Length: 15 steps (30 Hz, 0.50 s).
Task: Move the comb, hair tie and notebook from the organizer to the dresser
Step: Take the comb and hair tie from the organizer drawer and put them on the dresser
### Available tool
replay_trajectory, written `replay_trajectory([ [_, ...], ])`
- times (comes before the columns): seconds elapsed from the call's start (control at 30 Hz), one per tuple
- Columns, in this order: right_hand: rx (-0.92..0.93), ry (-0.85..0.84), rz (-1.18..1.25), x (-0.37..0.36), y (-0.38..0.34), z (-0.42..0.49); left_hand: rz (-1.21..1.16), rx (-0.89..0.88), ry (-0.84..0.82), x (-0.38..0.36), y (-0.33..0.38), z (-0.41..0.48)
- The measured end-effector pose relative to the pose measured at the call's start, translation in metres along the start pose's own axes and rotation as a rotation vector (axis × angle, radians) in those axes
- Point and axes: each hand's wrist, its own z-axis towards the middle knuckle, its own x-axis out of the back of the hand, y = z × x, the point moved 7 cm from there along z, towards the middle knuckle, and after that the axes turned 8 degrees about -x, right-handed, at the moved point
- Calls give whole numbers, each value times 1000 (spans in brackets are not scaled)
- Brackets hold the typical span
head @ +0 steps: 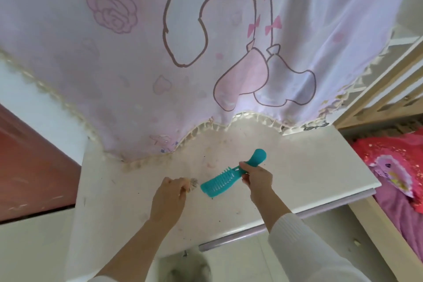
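A teal plastic comb [219,181] lies slanted over the white dresser top [309,167], teeth end low and near the surface. My right hand [256,176] grips its handle at the middle, with the rounded handle end sticking out above the fingers. My left hand [170,194] is closed just left of the comb, and a small fuzzy beige hair tie [192,183] pokes out from its fingertips, touching or just above the dresser top. No notebook or organizer is in view.
A pink cartoon-print cloth [183,52] with a fringed hem hangs over the back of the dresser. A wooden bed frame [377,89] and pink-red bedding [398,167] are at the right. A reddish panel [29,162] stands at the left.
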Motion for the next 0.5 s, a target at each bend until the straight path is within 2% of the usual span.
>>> replay_trajectory([
  [0.1,292,-16,-18,-15,-31,-2,45,-51,-60,-7,-8,-2],
  [0.17,557,-35,-209,-29,-47,-15,49,-104,-81,-10,-10,-4],
  [0.23,867,-171,-491,-50,-46,-38,80,-142,-114,-15,-11,-5],
  [0.33,1334,-395,-1179,-73,-5,-67,111,-191,-128,-16,-7,-4],
  [0.37,1398,-454,-1382,-73,12,-67,125,-212,-130,-17,-6,-4],
  [0.4,1382,-504,-1539,-72,26,-62,139,-238,-132,-18,-5,-4],
  [0.5,1287,-566,-1765,-66,52,-48,158,-281,-161,-23,-2,-8],
])
